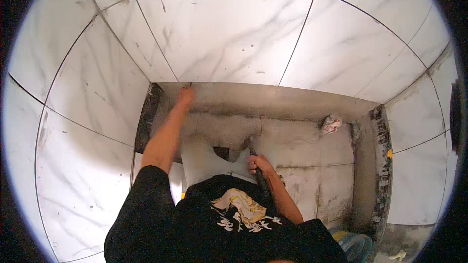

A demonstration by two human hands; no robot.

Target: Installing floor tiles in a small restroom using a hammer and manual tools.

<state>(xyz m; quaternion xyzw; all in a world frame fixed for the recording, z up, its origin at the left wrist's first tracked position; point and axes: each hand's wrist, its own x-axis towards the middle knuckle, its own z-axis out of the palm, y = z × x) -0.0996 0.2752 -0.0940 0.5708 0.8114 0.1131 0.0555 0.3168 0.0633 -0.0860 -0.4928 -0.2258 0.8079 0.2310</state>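
Right hand [259, 164] clenched round dark tool handle [263, 185], long axis running from fist back toward body; working end hidden, probably at grey ledge [302, 146]. Left hand [185, 96] far forward, pressed against wall corner, grip unclear

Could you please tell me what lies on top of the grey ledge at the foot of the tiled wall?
On the ledge lies a crumpled rag near its right end, and the left hand presses near its left end. What lies under the hand is hidden.
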